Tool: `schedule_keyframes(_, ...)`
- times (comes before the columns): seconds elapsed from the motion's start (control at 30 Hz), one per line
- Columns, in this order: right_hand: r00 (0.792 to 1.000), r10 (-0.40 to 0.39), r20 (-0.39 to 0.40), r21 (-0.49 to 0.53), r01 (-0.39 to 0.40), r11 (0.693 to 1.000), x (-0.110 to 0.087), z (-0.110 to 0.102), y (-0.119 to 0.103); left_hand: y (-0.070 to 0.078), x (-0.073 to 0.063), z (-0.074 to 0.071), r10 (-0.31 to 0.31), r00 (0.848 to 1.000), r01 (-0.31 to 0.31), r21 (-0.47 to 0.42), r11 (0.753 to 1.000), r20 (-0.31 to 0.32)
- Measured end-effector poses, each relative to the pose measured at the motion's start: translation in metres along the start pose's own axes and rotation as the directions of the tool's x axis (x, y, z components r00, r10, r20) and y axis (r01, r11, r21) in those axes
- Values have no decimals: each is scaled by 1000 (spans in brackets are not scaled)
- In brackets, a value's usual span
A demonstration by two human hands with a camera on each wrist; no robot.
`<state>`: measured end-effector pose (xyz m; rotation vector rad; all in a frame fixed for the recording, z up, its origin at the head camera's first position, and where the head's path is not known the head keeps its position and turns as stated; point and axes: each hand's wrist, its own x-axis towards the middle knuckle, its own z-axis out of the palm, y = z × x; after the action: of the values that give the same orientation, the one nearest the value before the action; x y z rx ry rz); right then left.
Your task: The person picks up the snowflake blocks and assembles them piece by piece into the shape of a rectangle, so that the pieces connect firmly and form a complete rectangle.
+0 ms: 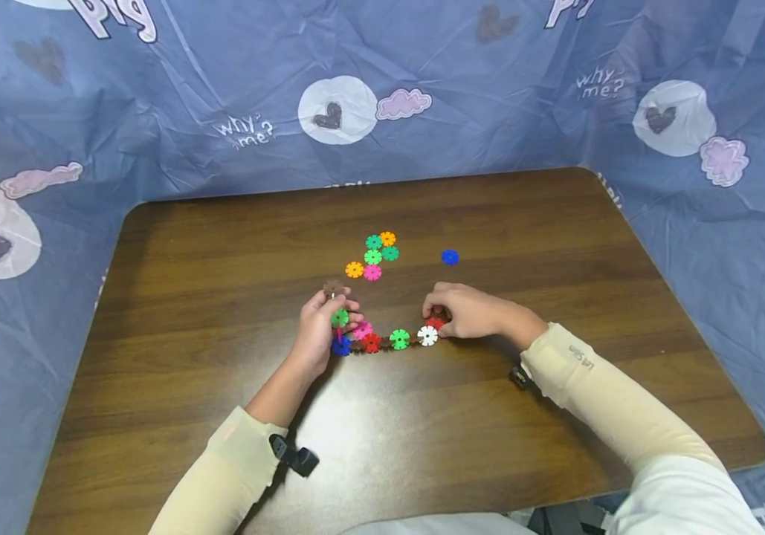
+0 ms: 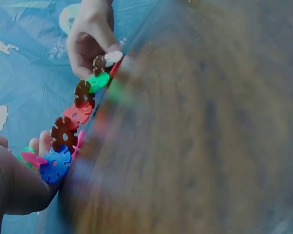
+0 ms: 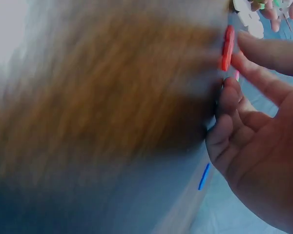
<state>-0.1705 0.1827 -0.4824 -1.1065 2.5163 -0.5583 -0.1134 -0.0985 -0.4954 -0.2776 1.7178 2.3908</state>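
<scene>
A chain of notched plastic snowflake discs runs between the two hands, with a blue disc (image 1: 341,346), a red one (image 1: 372,342), a green one (image 1: 399,339) and a white one (image 1: 427,336) joined by brown discs (image 2: 64,134). The left hand (image 1: 318,327) holds the chain's left part, its thumb across it near a brown disc (image 1: 333,288) and a green disc (image 1: 340,317). At the other end, the right hand (image 1: 472,310) pinches a red disc (image 3: 227,48) beside the white one, thumb and forefinger at its edge. A pink disc (image 1: 363,330) sits by the left fingertips.
Beyond the hands lies a loose group of flat discs, among them an orange disc (image 1: 354,270), a pink disc (image 1: 372,273) and a green disc (image 1: 372,256). A lone blue disc (image 1: 450,257) lies farther right. The brown wooden table (image 1: 221,245) meets a blue cloth (image 1: 476,111) behind.
</scene>
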Motion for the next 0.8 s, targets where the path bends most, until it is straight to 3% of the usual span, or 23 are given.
schedule_keyframes(0.13,1000,7,27,8,-7,1000,-3,-1,-1,3,1,1,-15,1000,14,-30,999,-7)
schedule_keyframes(0.4,1000,17,-17,40,-16,999,1,-4,4,3,6,1,-28,1000,27,-63,998,-13)
schedule_keyframes(0.63,981,148,-123,116,-134,984,3,-11,22,3,10,3,-58,998,60,-74,995,31)
schedule_keyframes(0.8,967,147,-209,167,-112,980,13,-14,21,5,10,0,-75,997,76,-57,995,24)
